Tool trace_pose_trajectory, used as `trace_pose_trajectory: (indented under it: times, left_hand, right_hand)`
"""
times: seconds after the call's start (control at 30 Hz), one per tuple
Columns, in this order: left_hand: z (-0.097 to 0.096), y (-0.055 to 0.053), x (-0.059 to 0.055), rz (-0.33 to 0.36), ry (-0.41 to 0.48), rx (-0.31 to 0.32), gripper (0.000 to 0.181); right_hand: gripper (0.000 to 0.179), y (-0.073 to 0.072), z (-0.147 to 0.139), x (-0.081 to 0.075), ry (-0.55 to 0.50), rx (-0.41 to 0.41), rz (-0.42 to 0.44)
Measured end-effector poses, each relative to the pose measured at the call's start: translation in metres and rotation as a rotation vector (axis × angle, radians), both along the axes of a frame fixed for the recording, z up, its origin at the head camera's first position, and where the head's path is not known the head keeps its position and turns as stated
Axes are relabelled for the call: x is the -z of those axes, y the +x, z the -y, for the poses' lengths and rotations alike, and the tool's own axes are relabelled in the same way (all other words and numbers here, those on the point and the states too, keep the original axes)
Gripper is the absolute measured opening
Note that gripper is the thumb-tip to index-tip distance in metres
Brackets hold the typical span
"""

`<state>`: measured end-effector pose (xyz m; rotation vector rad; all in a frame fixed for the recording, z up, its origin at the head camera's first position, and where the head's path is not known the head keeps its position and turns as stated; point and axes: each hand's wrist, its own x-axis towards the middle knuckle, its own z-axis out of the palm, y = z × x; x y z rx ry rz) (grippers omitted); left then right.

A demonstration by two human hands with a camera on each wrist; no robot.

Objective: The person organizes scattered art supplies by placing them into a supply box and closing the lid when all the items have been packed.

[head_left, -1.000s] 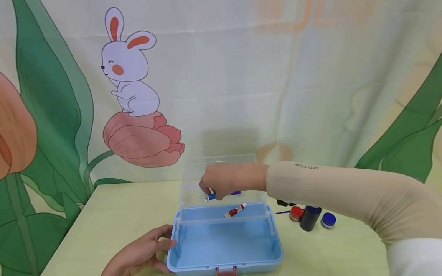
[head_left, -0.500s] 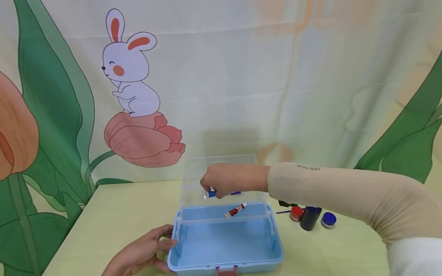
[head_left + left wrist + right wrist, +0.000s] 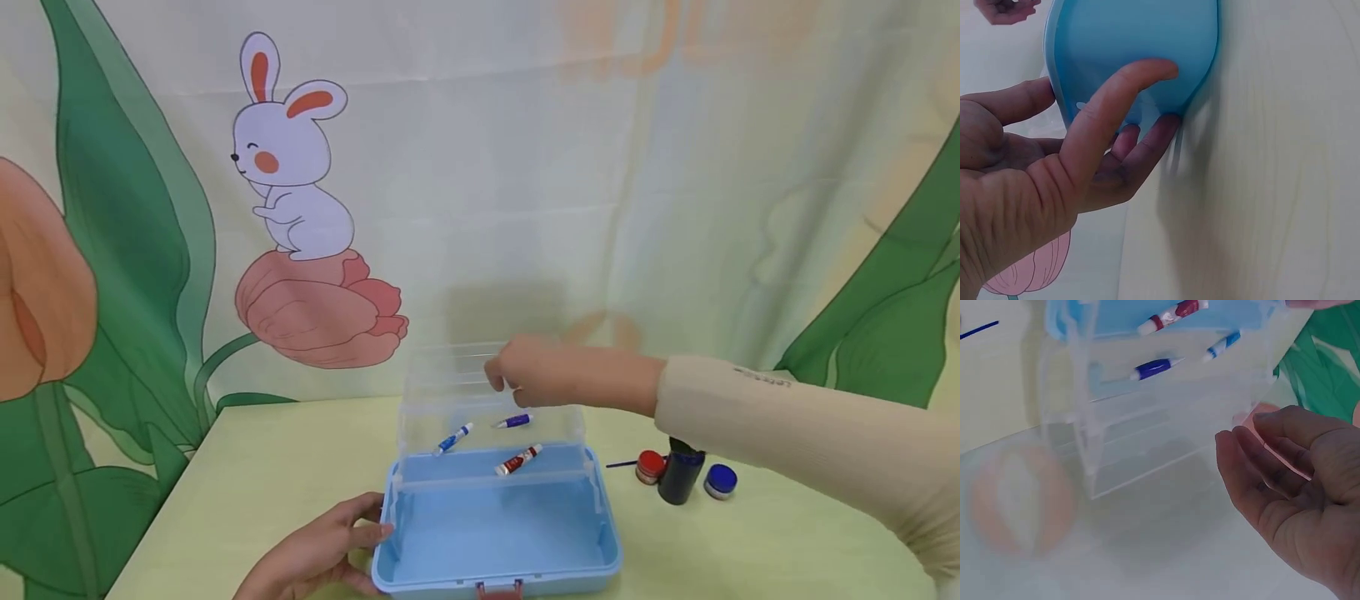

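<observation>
Blue box [image 3: 498, 529], three tubes [image 3: 518, 460], two hands [image 3: 326, 542] [image 3: 531, 372]

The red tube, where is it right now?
In the head view, the red tube lies in the clear tray at the back of the blue box, nearer the camera than the purple tube and right of the blue tube.
</observation>
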<state>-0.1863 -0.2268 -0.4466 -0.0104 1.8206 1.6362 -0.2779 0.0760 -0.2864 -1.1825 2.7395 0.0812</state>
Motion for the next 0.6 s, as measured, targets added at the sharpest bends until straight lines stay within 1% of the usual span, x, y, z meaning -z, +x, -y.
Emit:
trace_pose_trajectory:
  times: [0.07, 0.13, 0.23, 0.3, 0.4, 0.5, 0.6]
  left_hand:
    - [0.000, 0.001, 0.001, 0.001, -0.006, -0.004, 0.067]
    - [0.000, 0.001, 0.001, -0.001, -0.025, -0.009, 0.068]
    - [-0.001, 0.001, 0.001, -0.003, -0.038, -0.010, 0.069]
    - [-0.001, 0.001, 0.002, -0.007, -0.031, -0.004, 0.069]
    - [-0.001, 0.002, 0.002, -0.012, -0.019, 0.005, 0.069]
    - [-0.001, 0.002, 0.002, -0.018, -0.021, 0.004, 0.069]
    - [-0.002, 0.002, 0.003, -0.023, -0.034, 0.000, 0.070]
  right_hand:
    - [0.016, -0.001, -0.016, -0.001, -0.005, 0.015, -0.032]
    - [0.014, -0.001, -0.035, -0.001, -0.012, 0.024, -0.082]
    - [0.013, -0.003, -0.066, -0.002, -0.058, 0.038, -0.133]
    - [0.014, -0.003, -0.087, -0.002, -0.099, 0.069, -0.121]
    - [0.016, -0.003, -0.117, -0.002, -0.153, 0.119, -0.082]
    - [0.015, -0.001, -0.144, 0.002, -0.155, 0.163, -0.059]
    - [0.015, 0.002, -0.170, 0.009, -0.151, 0.194, -0.039]
